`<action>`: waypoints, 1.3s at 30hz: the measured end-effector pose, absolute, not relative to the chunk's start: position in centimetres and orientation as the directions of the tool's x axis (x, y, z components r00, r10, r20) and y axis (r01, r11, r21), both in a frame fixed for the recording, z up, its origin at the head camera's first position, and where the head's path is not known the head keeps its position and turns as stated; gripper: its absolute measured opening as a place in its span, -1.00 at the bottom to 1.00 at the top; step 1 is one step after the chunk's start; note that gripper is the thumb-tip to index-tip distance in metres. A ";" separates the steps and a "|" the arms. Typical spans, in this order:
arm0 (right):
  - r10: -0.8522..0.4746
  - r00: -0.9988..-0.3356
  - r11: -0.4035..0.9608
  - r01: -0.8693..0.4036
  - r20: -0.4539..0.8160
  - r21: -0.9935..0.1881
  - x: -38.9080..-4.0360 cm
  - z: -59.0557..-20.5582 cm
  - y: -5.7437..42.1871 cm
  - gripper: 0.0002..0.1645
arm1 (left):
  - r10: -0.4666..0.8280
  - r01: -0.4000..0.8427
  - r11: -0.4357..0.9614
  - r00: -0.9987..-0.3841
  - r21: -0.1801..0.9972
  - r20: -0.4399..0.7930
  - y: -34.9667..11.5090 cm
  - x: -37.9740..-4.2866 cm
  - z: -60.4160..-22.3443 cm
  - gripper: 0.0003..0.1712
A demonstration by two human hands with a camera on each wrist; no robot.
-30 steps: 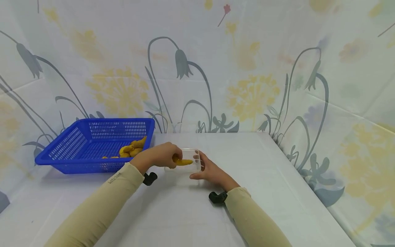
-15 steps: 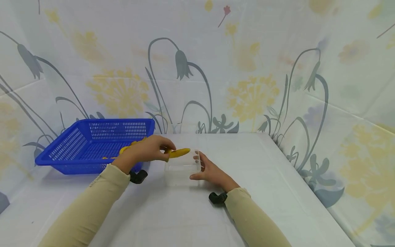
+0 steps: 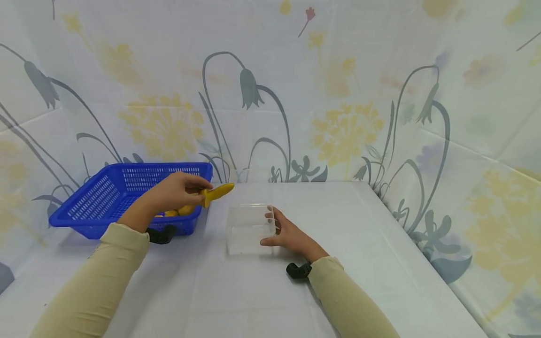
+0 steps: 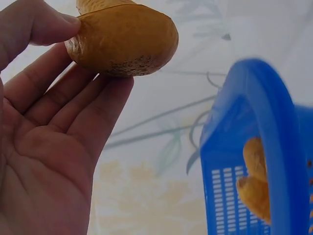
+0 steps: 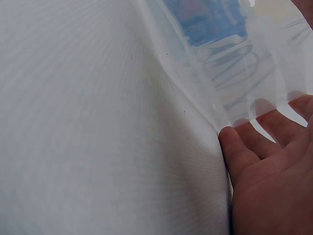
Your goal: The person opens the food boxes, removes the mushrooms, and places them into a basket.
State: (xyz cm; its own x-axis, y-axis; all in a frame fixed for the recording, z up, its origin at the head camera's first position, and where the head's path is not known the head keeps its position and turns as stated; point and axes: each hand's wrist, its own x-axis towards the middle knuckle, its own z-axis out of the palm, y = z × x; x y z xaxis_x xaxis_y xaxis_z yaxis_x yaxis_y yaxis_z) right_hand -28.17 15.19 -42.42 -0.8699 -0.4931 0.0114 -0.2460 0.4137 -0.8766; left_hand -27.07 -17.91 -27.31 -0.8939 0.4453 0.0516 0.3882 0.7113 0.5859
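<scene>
My left hand (image 3: 175, 191) pinches a yellow, mushroom-shaped piece (image 3: 220, 191) between thumb and fingertips, above the right end of the blue basket (image 3: 80, 219). In the left wrist view its rounded, glossy cap (image 4: 127, 41) has a dark speckled patch, and part of a paler section shows behind it. A clear plastic box (image 3: 250, 227) stands on the table, with nothing visible inside. My right hand (image 3: 292, 238) grips the box's right side, thumb toward the front and fingers around the back. In the right wrist view the fingertips lie along the clear wall (image 5: 230, 63).
Several more yellow pieces (image 4: 256, 188) lie in the slotted basket, partly hidden by my left arm in the head view. A white cloth covers the table (image 3: 338, 220). Behind it hangs a flower-patterned sheet (image 3: 304, 117). A grey object (image 3: 5, 277) shows at the left edge.
My left hand has lifted the yellow piece out of the clear box and carried it left, to the basket's right end. My right hand has stayed on the box.
</scene>
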 end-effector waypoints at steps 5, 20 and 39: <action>-0.500 -0.866 0.403 -0.253 0.020 -0.880 -28.1 -42.4 15.1 0.31 | 0.387 0.325 0.694 -0.921 0.642 0.048 -20.3 -27.0 -27.0 -0.58; -0.488 -0.873 0.431 -0.242 0.002 -0.869 -28.0 -42.4 15.2 0.32 | 0.298 0.260 0.756 -0.954 0.600 0.037 -25.9 -27.1 -27.5 -0.56; -0.506 -0.862 0.419 -0.258 0.012 -0.871 -28.0 -42.1 15.3 0.33 | 0.244 0.174 0.814 -0.968 0.554 -0.053 -30.2 -28.0 -29.7 -0.52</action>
State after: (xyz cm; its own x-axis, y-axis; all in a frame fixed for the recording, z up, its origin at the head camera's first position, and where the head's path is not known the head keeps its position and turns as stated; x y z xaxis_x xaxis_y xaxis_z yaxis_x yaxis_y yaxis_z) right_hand -27.99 15.29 -42.08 -0.8623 -0.5063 0.0116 -0.2577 0.4188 -0.8708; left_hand -28.00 -30.19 -29.66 -0.9684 0.2437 -0.0529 0.1745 0.8137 0.5545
